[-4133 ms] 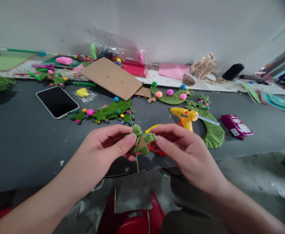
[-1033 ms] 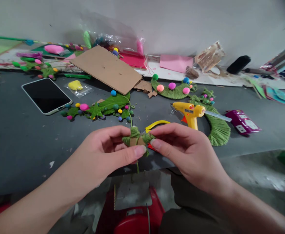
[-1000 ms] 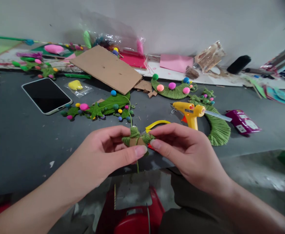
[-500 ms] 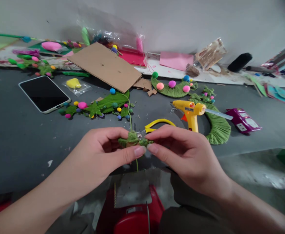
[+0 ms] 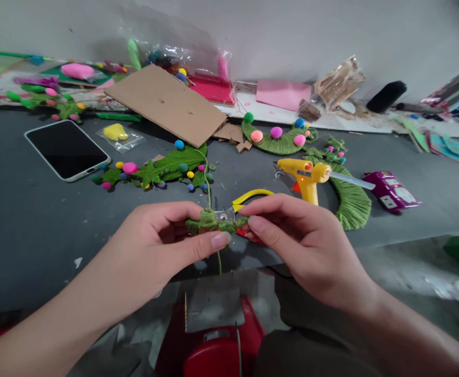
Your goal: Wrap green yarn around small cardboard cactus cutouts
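A small green yarn-wrapped piece (image 5: 208, 221) is held above the table's near edge, with a strand of green yarn running up behind it and hanging below. My left hand (image 5: 174, 235) pinches its left part between thumb and fingers. My right hand (image 5: 292, 235) has thumb and forefinger closed on its right tip. Just behind the piece lie yellow-handled pliers (image 5: 253, 197), partly covered by my right hand. A yellow glue gun (image 5: 310, 178) with a clear stick stands out beyond my right hand.
A phone (image 5: 68, 150) and a bagged yellow lump (image 5: 115, 133) lie left. Beyond are brown cardboard (image 5: 166, 104) and green yarn crescents (image 5: 274, 144) with colored balls. A purple packet (image 5: 392, 192) lies right; a red stool (image 5: 217, 356) is below.
The yarn piece and my left hand have shifted slightly left. My right thumb has moved up and right, away from my left thumb, and red on the pliers now shows beneath.
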Motion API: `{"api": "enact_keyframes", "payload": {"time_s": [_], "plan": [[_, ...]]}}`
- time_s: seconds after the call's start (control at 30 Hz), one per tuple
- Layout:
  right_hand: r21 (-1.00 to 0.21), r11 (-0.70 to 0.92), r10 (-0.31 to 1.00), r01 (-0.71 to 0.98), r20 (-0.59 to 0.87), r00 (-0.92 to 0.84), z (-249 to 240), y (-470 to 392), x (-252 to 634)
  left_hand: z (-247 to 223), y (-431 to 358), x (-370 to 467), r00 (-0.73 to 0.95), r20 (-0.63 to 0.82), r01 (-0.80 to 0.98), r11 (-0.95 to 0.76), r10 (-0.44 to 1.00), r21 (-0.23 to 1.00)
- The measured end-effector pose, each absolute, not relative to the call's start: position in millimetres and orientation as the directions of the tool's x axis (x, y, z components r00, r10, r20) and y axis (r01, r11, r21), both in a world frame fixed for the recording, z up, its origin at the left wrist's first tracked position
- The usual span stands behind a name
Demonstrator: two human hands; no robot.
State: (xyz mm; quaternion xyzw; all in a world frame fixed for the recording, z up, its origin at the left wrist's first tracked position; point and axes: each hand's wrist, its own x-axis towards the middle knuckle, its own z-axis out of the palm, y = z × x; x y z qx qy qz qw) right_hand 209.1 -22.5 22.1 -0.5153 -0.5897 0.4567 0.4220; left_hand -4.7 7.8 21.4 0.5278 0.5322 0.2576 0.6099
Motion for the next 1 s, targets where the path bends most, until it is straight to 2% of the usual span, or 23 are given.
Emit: {"api": "enact_keyframes", "payload": {"time_s": [0.33, 0.57, 0.73, 0.83, 1.0], "plan": [[-0.946, 0.068, 0.997, 0.318, 0.055, -0.049, 22.5, -22.9, 212.5, 22.3, 8.9, -6.0, 0.318, -0.348, 0.261, 0.272, 0.882, 0.926], [-0.948, 0.046, 0.999, 0.314, 0.042, -0.019, 21.9, -22.5, 214.7, 20.5, 7.4, -5.4, 0.298, -0.258, 0.388, 0.13, 0.919, 0.912], [-0.964, -0.002, 0.977, 0.265, -0.058, -0.204, 17.7, -23.8, 217.6, 18.7, 6.6, -4.3, 0.284, -0.209, 0.407, 0.079, 0.936, 0.91], [-0.967, 0.013, 0.953, 0.254, -0.065, -0.296, 16.1, -24.1, 217.0, 16.5, 7.7, -6.3, 0.306, -0.208, 0.414, 0.067, 0.929, 0.908], [-0.97, 0.076, 0.963, 0.232, 0.011, -0.269, 16.5, -23.1, 213.6, 15.9, 7.4, -8.7, 0.312, -0.257, 0.381, 0.128, 0.915, 0.916]]}}
